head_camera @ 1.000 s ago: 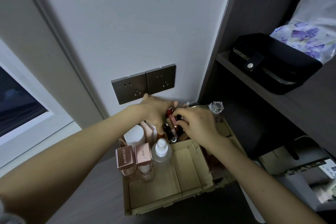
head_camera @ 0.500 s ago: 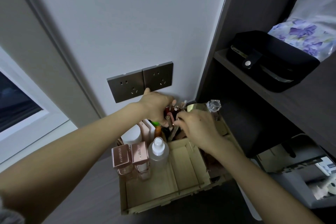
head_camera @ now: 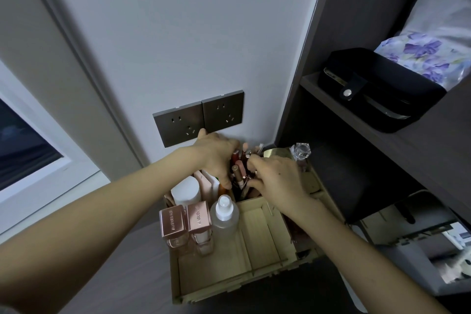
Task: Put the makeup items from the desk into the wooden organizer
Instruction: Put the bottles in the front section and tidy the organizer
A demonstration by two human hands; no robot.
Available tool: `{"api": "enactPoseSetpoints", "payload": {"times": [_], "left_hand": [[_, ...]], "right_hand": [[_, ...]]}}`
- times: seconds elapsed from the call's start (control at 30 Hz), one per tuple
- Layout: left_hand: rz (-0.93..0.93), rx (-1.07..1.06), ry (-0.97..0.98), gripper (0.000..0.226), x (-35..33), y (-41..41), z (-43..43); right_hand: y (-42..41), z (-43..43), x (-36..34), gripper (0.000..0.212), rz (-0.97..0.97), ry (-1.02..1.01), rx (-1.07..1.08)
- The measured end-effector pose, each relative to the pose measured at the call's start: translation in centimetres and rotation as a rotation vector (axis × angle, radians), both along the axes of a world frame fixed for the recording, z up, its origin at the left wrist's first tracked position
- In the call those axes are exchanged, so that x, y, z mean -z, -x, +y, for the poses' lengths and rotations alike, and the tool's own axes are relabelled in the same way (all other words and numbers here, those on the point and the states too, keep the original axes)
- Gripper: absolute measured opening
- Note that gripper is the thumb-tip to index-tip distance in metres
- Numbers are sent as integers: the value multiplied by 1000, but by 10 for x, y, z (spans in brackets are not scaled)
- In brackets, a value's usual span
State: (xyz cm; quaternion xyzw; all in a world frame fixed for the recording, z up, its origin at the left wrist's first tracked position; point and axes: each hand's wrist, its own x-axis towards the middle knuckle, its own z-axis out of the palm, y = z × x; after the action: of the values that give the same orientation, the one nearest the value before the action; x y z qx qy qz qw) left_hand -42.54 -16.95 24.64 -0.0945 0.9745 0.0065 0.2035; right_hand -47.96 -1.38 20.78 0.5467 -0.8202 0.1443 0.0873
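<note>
Looking down at a wooden organizer (head_camera: 257,270) in the lower centre, with bottles (head_camera: 224,219) standing in its left compartments. The left hand (head_camera: 216,154) curls round a bunch of slim tubes (head_camera: 239,169) upright in the back compartment, mid-frame. The right hand (head_camera: 279,182) meets them with curled fingertips; its thumb is hidden, so a pinch cannot be told. The tubes are likely light, stiff, smooth and easily toppled, so best held mid-barrel between thumb and fingertip.
</note>
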Motion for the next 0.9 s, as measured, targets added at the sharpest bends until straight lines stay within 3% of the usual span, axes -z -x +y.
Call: {"api": "enactPoseSetpoints", "payload": {"times": [0.13, 0.23, 0.4, 0.57, 0.7, 0.9], "left_hand": [[21, 3, 43, 84, 5, 1, 0], [64, 11, 53, 86, 5, 2, -3], [173, -13, 101, 75, 10, 3, -5], [212, -17, 115, 70, 9, 10, 1], [218, -11, 132, 68, 8, 12, 1], [209, -4, 130, 66, 6, 11, 1]], "right_hand": [[0, 13, -1, 40, 133, -117, 23], [-1, 10, 3, 29, 234, -246, 34], [-6, 4, -4, 14, 113, -148, 145], [-13, 5, -4, 11, -142, 15, 146], [-16, 11, -4, 15, -193, 163, 103], [-15, 7, 4, 20, -150, 38, 33]]}}
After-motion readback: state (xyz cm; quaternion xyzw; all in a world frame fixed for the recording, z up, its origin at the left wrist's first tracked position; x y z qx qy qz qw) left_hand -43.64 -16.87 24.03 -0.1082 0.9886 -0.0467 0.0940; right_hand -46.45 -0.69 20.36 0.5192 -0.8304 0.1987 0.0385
